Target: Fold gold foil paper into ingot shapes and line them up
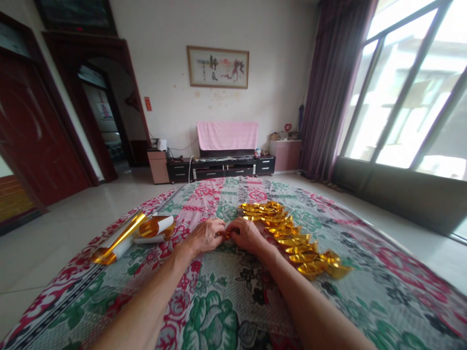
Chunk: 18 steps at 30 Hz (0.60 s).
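Note:
My left hand (pixel 208 235) and my right hand (pixel 246 234) meet over the middle of the table, fingers pinched together. Between the fingertips a small bit of gold foil paper (pixel 228 235) shows; most of it is hidden by the fingers. Just right of my right hand, folded gold foil pieces (pixel 294 240), boat-like with pointed ends, lie in an overlapping row that runs toward me. Off to the left of my left hand are curled sheets of gold foil paper (pixel 156 226) with white backs, next to a longer rolled gold sheet (pixel 122 238).
A flowered cloth (pixel 209 318) in red, green and grey covers the round table. Beyond it stand a low black cabinet (pixel 229 167) and a screen-like shape under a pink cloth (pixel 227 135). Windows (pixel 397 102) and a purple curtain (pixel 323 97) are on the right.

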### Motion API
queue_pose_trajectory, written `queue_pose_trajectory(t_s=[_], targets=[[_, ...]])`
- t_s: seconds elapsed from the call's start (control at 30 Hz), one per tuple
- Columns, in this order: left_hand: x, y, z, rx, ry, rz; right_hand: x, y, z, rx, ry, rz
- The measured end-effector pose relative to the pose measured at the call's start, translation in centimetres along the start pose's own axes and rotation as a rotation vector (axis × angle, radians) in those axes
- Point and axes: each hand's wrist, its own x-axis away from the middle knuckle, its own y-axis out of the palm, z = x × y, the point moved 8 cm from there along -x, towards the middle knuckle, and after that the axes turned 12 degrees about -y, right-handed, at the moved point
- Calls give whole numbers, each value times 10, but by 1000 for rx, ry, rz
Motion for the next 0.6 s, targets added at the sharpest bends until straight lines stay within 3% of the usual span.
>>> queue_pose_trajectory(t_s=[0.23, 0.6], targets=[[1, 5, -4, -54, -33, -18, 0, 2, -2, -16, -38, -39], [-1, 6, -8, -56, -87, 87, 3, 8, 6, -44, -52, -65]])
